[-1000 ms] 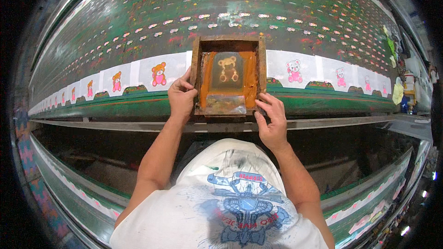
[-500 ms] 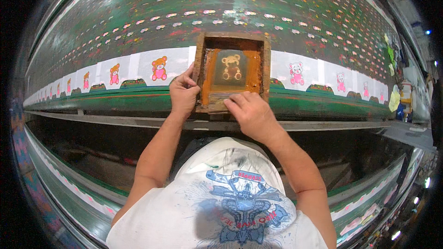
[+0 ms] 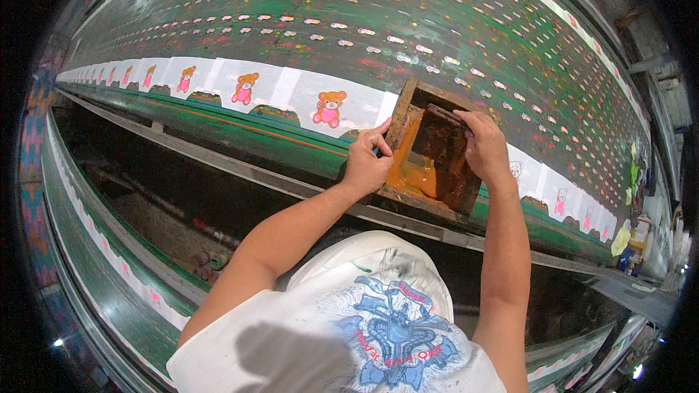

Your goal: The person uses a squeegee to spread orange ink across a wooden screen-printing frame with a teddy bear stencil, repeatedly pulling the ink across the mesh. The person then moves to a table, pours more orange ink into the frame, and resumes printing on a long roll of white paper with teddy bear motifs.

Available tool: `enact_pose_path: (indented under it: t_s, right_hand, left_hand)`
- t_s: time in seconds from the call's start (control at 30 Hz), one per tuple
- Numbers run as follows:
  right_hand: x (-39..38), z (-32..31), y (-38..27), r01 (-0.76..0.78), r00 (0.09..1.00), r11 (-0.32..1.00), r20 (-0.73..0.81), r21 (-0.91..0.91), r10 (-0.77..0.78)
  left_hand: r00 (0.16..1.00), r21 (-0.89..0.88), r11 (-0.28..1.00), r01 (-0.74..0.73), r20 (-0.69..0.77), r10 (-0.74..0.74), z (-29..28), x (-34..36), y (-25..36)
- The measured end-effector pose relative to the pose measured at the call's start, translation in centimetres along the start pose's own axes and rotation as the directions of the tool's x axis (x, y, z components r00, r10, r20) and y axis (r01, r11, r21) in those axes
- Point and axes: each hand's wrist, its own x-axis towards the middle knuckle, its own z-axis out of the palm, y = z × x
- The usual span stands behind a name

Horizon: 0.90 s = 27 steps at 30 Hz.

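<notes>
So we've got our wooden screen-printing frame (image 3: 422, 202) sitting over the near edge of the long green printing table (image 3: 240, 122), right across the row of white panels (image 3: 284, 86). Our left hand (image 3: 368, 162) is at the frame's left side, thumb and fingertips up against the outer rim; we honestly can't tell if they're gripping it or just bracing. Our right hand (image 3: 486, 147) is clamped on a dark squeegee (image 3: 443, 113) inside the frame, toward its far end. There's gloopy orange ink (image 3: 419, 175) along the frame's left and near sides. Left of the frame we see teddy bear prints (image 3: 330, 109) in orange-brown and pink; right of it, white-and-pink bear prints (image 3: 561, 201), no orange on those.
</notes>
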Motion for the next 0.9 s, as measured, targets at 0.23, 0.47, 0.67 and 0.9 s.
enact_pose_path:
  t_s: [0.23,0.47,0.67,0.9]
  right_hand:
    - [-5.2,1.9,-3.3,0.084,0.991,0.99,-0.09,-0.112,-0.095]
    - [-9.9,2.1,-8.3,0.072,0.996,0.994,-0.051,-0.087,-0.077]
    - [-11.8,1.6,-10.1,0.032,0.999,0.999,-0.018,-0.027,-0.032]
    - [-14.1,0.7,-10.6,-0.055,0.998,0.991,-0.027,0.121,0.059]
  left_hand:
    - [0.991,0.04,0.99,-0.132,-0.013,0.132,0.3,-0.1,-0.3]
    - [0.993,-0.024,0.993,-0.117,-0.007,0.117,0.2,0.0,-0.7]
    - [0.999,-0.056,0.998,-0.031,0.039,0.033,0.0,0.3,-0.8]
    - [0.998,-0.083,0.996,-0.007,0.065,0.012,-0.3,0.6,-1.0]
